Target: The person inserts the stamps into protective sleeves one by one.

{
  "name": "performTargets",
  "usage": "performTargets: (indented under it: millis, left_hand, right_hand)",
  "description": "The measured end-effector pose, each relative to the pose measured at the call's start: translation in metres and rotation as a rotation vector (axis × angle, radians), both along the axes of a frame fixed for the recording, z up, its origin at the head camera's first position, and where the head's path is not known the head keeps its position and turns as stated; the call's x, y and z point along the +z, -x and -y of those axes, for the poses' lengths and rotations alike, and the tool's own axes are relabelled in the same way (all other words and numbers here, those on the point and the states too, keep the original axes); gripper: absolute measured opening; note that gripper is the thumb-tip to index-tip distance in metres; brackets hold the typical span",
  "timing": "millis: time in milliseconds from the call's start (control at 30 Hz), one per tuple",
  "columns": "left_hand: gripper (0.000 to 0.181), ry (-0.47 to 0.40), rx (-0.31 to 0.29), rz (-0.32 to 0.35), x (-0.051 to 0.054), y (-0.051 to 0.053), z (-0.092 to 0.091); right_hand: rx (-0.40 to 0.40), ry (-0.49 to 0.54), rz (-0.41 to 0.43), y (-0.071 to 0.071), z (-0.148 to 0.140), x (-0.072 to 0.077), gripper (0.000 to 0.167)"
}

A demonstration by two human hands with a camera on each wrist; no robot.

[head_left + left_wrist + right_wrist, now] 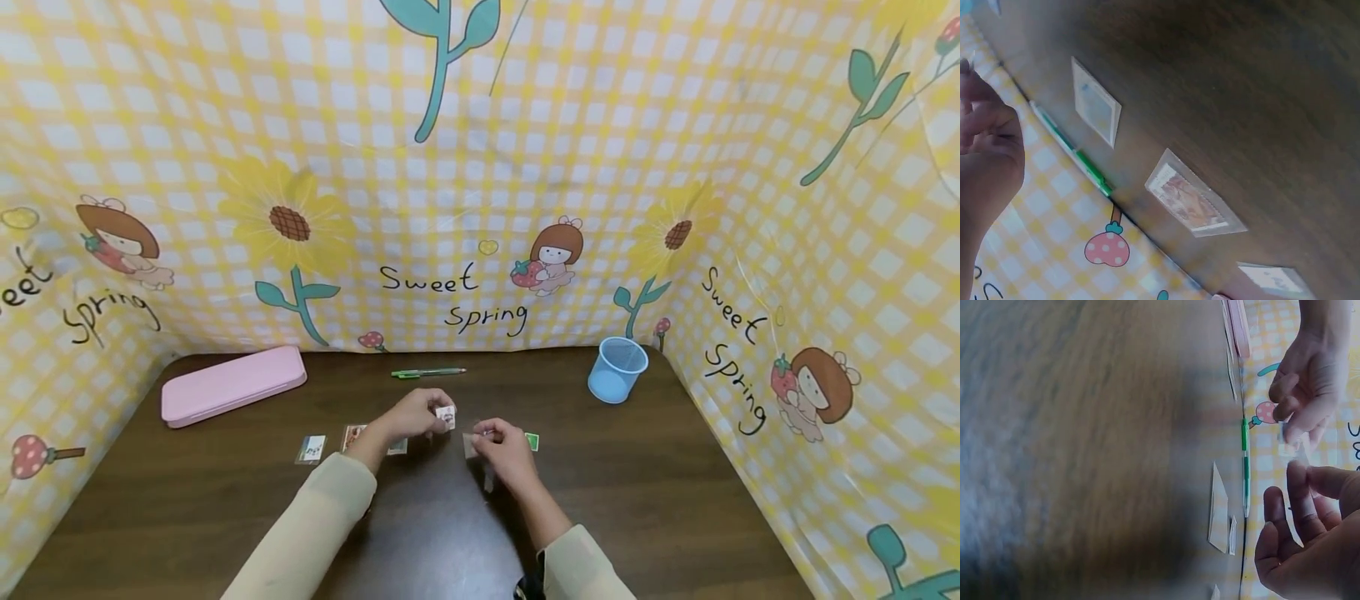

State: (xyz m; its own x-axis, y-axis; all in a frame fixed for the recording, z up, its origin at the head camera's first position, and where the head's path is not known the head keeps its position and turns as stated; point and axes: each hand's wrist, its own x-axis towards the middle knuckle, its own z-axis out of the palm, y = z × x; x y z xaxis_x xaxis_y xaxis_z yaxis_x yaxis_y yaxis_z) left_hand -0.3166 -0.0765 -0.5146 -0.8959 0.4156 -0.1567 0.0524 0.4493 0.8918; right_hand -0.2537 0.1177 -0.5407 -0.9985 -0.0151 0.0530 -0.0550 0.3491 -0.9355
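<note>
My left hand (pixel 415 413) pinches a small white stamp (pixel 447 417) with a dark picture, raised above the table. Close by on the right, my right hand (pixel 507 454) pinches a small clear sleeve (pixel 470 446) between thumb and fingers. In the right wrist view the two hands' fingertips nearly meet, and the held pieces look pale and blurred. Three flat pieces lie left of the hands: a sleeved stamp with a reddish-brown picture (pixel 1188 200), a pale bluish one (pixel 1094 106) and a white one (pixel 1277 279). A green-edged piece (pixel 532 441) shows beside my right hand.
A green pen (pixel 428 373) lies toward the back of the brown table (pixel 427 533). A pink case (pixel 234 387) rests at the back left, and a blue mesh cup (pixel 617 371) stands at the back right. Yellow checked cloth (pixel 360 208) hangs around the table.
</note>
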Motion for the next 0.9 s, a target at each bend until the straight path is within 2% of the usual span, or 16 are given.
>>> performTargets:
  millis: [133,267,333,533,767,867,900]
  left_hand:
    - [0.017,-0.063,0.071,0.03,0.008,-0.004,0.003]
    - [0.015,-0.173,0.078,0.046,0.016,-0.012,0.003]
    - [0.019,-0.199,0.076,0.034,0.019,-0.016,0.003]
    - [0.018,-0.218,0.137,-0.026,0.023,-0.023,0.0]
    - [0.014,-0.22,0.169,-0.025,0.022,-0.026,-0.003]
    - [0.014,-0.212,0.172,-0.029,0.02,-0.026,-0.004]
    - [0.015,-0.212,0.175,-0.031,0.019,-0.027,-0.004]
  right_hand:
    - [-0.001,-0.013,-0.021,-0.001,0.003,0.003,0.007]
    - [-0.011,-0.022,-0.039,-0.001,0.006,0.004,0.008]
    - [-0.012,-0.005,-0.03,-0.001,0.007,0.003,0.01]
    - [-0.008,0.097,0.039,0.0,0.01,0.006,0.014]
    - [0.006,0.113,0.05,-0.019,0.014,0.041,0.016]
    - [0.013,0.117,0.042,-0.02,0.015,0.042,0.017]
    - [0.015,0.122,0.043,-0.018,0.015,0.038,0.017]
